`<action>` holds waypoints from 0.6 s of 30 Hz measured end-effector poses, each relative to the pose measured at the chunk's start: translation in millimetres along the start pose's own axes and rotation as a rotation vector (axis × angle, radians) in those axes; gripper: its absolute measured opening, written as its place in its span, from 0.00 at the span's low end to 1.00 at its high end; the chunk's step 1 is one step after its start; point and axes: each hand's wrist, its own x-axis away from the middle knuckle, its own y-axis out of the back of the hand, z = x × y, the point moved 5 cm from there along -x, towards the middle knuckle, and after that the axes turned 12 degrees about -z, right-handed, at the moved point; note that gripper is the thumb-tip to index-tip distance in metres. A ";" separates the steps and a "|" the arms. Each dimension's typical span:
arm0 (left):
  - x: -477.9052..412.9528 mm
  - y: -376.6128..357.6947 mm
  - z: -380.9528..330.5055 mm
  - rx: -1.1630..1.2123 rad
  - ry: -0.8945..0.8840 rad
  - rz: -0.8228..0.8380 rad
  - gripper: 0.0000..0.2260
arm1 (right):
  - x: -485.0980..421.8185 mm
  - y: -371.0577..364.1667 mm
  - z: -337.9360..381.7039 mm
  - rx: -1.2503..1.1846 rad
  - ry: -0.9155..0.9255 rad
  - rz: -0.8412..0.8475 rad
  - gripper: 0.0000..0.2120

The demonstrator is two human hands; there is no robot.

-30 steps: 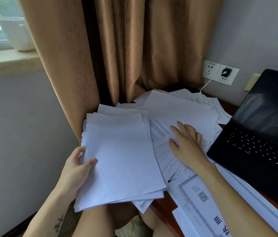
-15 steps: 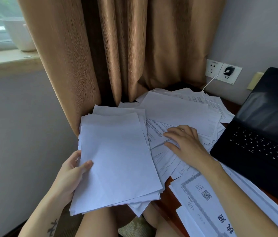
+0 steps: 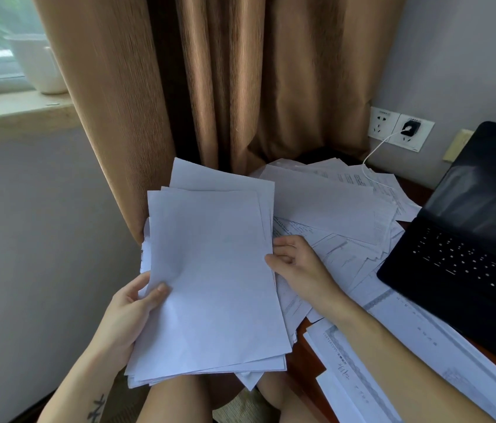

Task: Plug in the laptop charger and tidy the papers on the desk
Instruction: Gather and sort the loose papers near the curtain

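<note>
By the desk, left hand and right hand each grip the stack.

Stack of sheets, centre: plain white, bluish in shade.
Loose papers, right of it: white, grey print lines.
Laptop, right edge: black, white key marks.
Curtain, top: tan, fine vertical ribbing.
Counter: red-brown wood.
Plug: black; cable white.
Pot, upper left: white.
</note>
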 end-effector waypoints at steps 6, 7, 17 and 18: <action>1.6 -0.3 -0.6 0.005 0.006 0.000 0.11 | 8.1 -5.8 0.5 -0.119 -0.153 0.056 0.22; 2.1 -0.1 -2.1 0.001 -0.009 -0.004 0.10 | 7.9 -3.8 2.6 -0.104 -0.126 0.033 0.20; -1.4 -2.9 -13.9 -0.087 -0.200 0.039 0.14 | 1.1 31.6 3.3 -0.073 -0.175 -0.190 0.21; -3.4 -2.6 -13.2 -0.074 -0.208 0.038 0.16 | 3.6 29.7 4.3 -0.015 -0.182 -0.164 0.20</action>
